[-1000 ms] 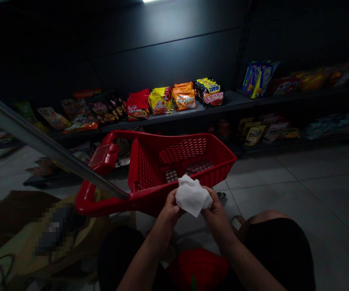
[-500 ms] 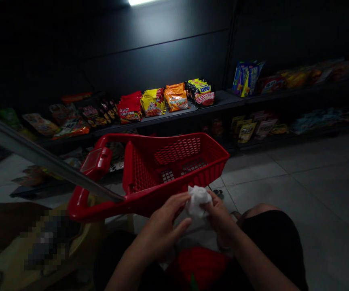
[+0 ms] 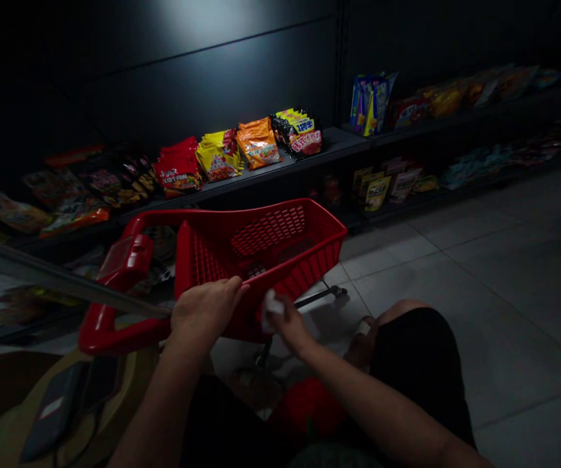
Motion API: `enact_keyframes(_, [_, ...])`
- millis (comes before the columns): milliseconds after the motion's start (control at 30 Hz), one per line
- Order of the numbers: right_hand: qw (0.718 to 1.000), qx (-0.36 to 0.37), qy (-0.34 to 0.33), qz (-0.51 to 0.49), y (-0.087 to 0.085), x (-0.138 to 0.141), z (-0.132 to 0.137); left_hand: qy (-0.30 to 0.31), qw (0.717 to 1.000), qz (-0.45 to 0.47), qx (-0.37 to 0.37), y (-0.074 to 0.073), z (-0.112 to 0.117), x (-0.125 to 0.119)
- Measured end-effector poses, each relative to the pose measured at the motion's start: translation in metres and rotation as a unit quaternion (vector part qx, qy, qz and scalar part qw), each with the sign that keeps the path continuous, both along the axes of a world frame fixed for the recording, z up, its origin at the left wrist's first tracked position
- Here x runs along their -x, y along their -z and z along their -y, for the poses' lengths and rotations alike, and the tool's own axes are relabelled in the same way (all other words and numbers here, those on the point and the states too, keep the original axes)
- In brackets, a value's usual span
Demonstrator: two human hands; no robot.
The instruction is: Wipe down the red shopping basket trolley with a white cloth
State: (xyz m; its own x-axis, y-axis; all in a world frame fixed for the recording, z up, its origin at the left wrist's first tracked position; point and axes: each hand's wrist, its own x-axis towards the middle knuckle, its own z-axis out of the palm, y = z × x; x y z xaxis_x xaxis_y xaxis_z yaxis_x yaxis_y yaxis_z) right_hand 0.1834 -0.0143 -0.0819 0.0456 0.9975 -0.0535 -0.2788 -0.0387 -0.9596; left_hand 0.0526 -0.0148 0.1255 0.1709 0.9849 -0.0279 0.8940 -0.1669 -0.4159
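A red plastic shopping cart (image 3: 260, 283) stands in front of me, its basket tipped into view from above. My left hand (image 3: 207, 305) is closed over the near rim of the basket, close to the handle end. Between the fingers of my right hand (image 3: 290, 328) is a crumpled white tissue or cloth (image 3: 271, 309). That white wad is against or very near the outer side wall of the basket; exact contact is blurred.
Behind the cart runs a dark shelf (image 3: 343, 144) with red, yellow, orange and black snack packets (image 3: 259, 143). A grey metal pole (image 3: 65, 276) crosses the left side. A phone-like dark device (image 3: 56, 409) with a cable lies at lower left. Tiled floor (image 3: 417, 286) extends right.
My left hand has left the white wad and taken hold of the basket rim. My right hand has carried the wad left to the cart's side. The view has shifted right.
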Motion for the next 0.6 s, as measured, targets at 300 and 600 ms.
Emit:
enact_keyframes(300, [0.93, 0.082, 0.295, -0.201, -0.023, -0.09, -0.08, 0.003, 1.0, -0.006, -0.011, -0.001, -0.003, 0.009])
enact_keyframes(600, [0.997, 0.059, -0.004, -0.046, -0.001, 0.0, -0.015, -0.013, 1.0, 0.013, -0.002, -0.002, -0.008, -0.009])
